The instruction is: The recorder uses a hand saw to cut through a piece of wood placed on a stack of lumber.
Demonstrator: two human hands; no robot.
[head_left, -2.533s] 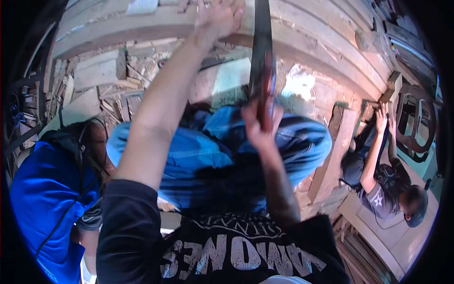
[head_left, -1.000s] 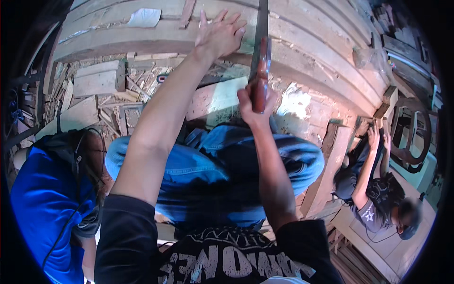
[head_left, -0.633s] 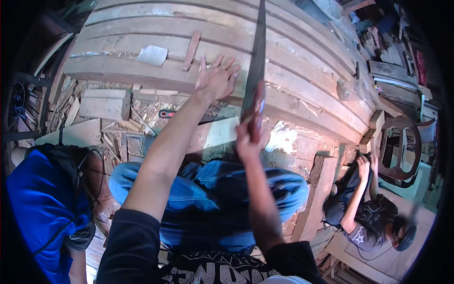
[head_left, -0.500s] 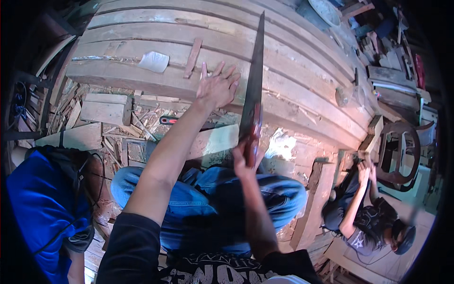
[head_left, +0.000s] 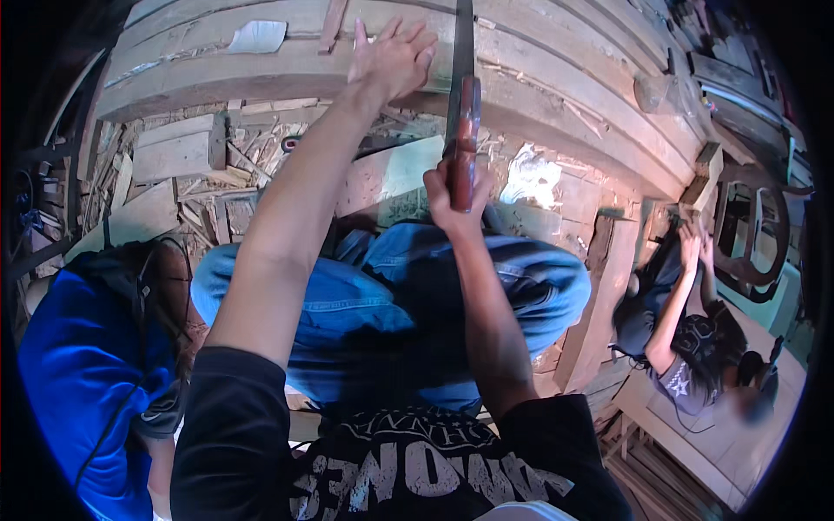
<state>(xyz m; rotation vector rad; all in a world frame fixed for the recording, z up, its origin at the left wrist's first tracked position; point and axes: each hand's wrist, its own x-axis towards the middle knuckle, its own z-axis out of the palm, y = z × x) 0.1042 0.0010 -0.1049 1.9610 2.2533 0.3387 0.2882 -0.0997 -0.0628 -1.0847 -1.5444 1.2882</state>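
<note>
My left hand (head_left: pixel 393 62) lies with fingers spread on the row of thick wooden boards (head_left: pixel 217 80). My right hand (head_left: pixel 455 220) is wrapped round the reddish-brown handle of a handsaw (head_left: pixel 466 122). The dark blade points away from me over the boards, just right of my left hand, and its far end runs out of the picture. A thin wood strip (head_left: pixel 333 24) and a crumpled pale sheet (head_left: pixel 258 36) lie on the boards left of that hand. Whether the teeth touch wood is too unclear to tell.
A wooden block (head_left: pixel 178 146) sits among offcuts and shavings at the left. Someone in blue clothing (head_left: pixel 82 365) is close on my left. At the right another person (head_left: pixel 695 347) holds both hands near a wood piece (head_left: pixel 702 176). An upright-looking beam (head_left: pixel 599 304) lies beside my right knee.
The whole scene sits higher in the picture, as the view has tipped down. The saw has slid slightly forward over the boards' near edge. My left hand stays spread on the boards.
</note>
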